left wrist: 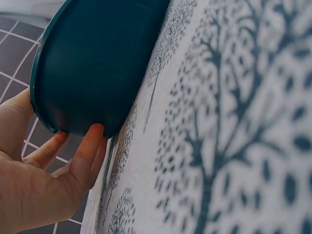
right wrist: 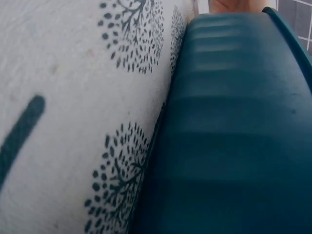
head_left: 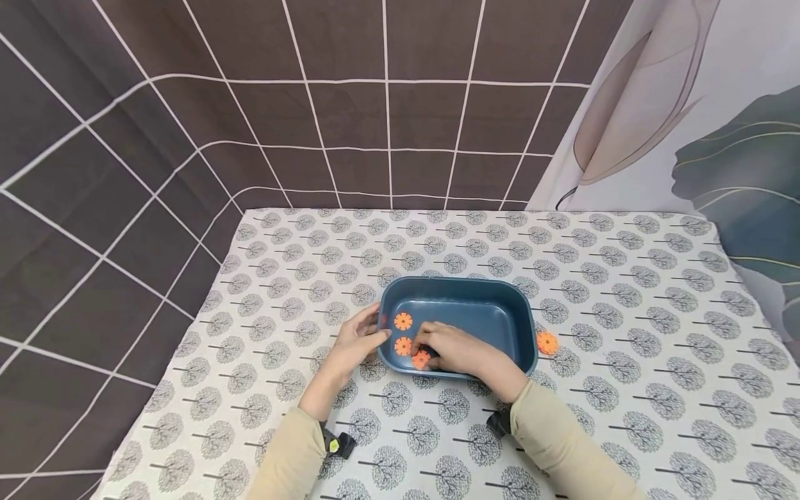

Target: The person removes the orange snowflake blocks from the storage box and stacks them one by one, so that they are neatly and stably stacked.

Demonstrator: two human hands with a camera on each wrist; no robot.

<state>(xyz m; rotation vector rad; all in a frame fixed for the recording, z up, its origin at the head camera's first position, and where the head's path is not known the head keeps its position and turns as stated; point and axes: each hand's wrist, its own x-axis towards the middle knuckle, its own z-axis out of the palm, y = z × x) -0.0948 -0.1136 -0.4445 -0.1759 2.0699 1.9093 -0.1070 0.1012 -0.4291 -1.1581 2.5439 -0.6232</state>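
Observation:
A dark blue rectangular plastic bin (head_left: 494, 321) stands on the table. My left hand (head_left: 355, 342) grips its left end, thumb over the rim and fingers against the outer wall, as the left wrist view shows. Inside the bin, on its left side, lie two orange notched discs, an upper disc (head_left: 403, 321) and a lower disc (head_left: 403, 346). My right hand (head_left: 451, 347) reaches in over the front rim, fingers curled, pinching a third orange notched disc (head_left: 421, 360) close to the bin floor. In the right wrist view the bin's ribbed outer wall (right wrist: 234, 117) hides that hand.
Another orange notched piece (head_left: 547, 343) lies on the table just outside the bin's right end. A white cloth with grey tree prints (head_left: 625, 361) covers the table. Behind it hangs a dark grid-patterned curtain (head_left: 344, 111), with a leaf-patterned curtain (head_left: 737, 139) at the right.

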